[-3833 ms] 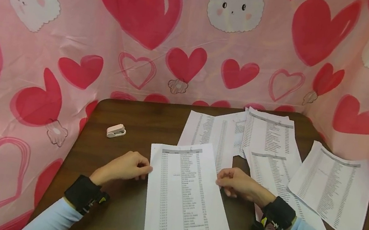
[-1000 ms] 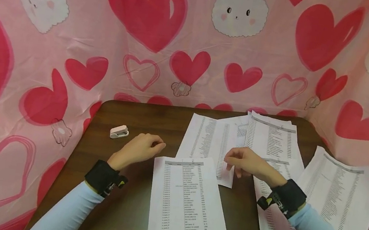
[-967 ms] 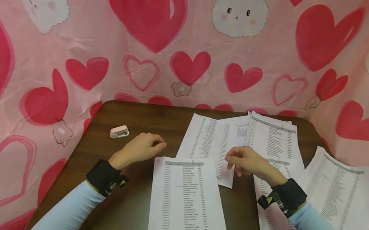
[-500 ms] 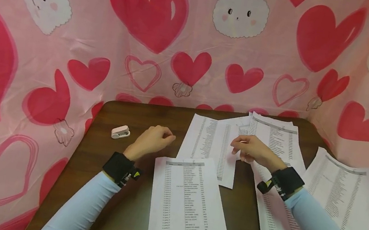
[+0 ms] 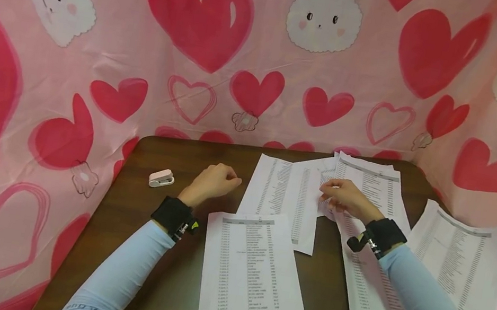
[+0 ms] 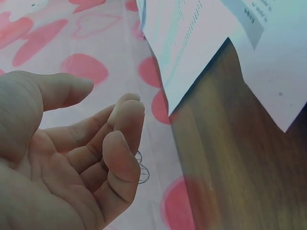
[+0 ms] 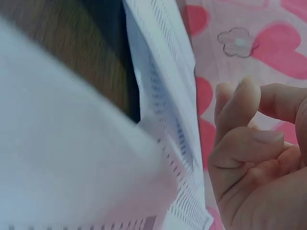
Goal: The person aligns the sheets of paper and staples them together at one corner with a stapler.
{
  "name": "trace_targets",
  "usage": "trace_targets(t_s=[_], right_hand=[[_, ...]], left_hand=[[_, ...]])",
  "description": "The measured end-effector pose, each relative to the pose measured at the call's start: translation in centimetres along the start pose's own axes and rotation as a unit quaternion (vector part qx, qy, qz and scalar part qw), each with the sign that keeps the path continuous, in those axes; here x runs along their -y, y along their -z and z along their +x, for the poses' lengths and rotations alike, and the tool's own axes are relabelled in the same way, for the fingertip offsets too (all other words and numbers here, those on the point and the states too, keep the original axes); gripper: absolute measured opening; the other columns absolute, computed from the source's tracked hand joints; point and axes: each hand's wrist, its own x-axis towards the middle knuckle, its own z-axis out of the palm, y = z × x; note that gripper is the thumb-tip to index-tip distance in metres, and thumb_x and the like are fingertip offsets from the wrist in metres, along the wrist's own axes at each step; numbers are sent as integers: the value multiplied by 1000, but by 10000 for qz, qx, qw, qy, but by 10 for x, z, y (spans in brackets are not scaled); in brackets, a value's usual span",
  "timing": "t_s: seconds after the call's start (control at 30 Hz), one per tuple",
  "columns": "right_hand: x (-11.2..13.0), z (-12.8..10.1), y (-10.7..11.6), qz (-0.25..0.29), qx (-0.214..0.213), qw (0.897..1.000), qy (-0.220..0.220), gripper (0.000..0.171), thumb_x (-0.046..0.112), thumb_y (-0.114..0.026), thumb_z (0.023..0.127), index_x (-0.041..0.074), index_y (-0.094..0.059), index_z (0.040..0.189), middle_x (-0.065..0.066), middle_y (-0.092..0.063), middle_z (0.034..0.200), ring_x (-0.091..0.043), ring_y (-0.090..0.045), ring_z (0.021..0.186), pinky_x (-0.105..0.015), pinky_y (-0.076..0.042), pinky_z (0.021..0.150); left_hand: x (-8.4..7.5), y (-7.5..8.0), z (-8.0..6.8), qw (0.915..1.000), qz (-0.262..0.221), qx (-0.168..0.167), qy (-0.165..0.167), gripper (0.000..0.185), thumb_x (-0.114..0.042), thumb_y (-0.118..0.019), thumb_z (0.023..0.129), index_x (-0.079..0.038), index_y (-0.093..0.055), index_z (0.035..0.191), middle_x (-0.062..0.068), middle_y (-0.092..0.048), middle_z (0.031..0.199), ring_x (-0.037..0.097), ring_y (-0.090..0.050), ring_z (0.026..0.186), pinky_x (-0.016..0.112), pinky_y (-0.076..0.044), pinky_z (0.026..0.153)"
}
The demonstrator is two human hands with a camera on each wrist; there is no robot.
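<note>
With the left hand (image 5: 215, 181) loosely curled and empty above the bare wood and the right hand (image 5: 344, 195) half curled, holding nothing yet, it is best to pinch only the edge of the middle sheet (image 5: 283, 195) near the table's (image 5: 172, 149) far edge and slide it gently.

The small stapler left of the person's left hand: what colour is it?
The stapler is pale pink with a white underside, lying on the dark brown table; the head view shows it best.

Our dark wooden tabletop (image 5: 170, 293)
We see printed sheets (image 5: 254, 279) spread across it and a small pink stapler (image 5: 161, 178) lying at the left.
</note>
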Motion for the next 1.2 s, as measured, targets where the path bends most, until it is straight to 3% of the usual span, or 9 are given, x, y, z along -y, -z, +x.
trace_targets(t_s=[0.27,0.63,0.9,1.1,1.2], right_hand=[[-8,5,2,-123,61,9994,-318,40,28,-58,98,-2,-55,125,-11,-70,96,-12,-52,58,-23,-42,52],[-6,9,2,-543,17,9972,-516,47,28,-58,98,0,-45,134,-14,-71,101,-15,-54,62,-26,-43,58],[-5,20,-2,-545,63,9966,-621,47,24,-58,98,-3,-43,132,-9,-71,89,-11,-55,56,-25,-42,55],[-8,25,-5,-635,69,9956,-690,46,22,-60,96,-5,-48,131,-5,-70,82,-11,-56,54,-25,-41,52],[-8,28,-5,-640,12,9960,-632,45,22,-60,96,-5,-49,130,-5,-69,81,-11,-56,53,-24,-40,51]], left_hand=[[7,-4,6,9993,-38,227,301,34,-36,-60,94,-7,-72,109,6,-70,91,20,-62,78,32,-50,69],[9,-9,20,9978,-136,446,467,31,-35,-59,95,-7,-73,96,6,-66,73,21,-62,67,29,-44,56],[9,-20,38,9959,-82,476,760,30,-34,-61,95,-6,-73,92,7,-63,69,24,-62,64,30,-44,53],[11,-33,50,9886,-92,930,1179,31,-33,-61,94,-5,-72,86,4,-58,63,19,-54,54,29,-41,48],[10,-35,55,9870,-130,963,1282,31,-32,-61,93,-5,-71,80,5,-57,60,20,-52,51,29,-39,46]])
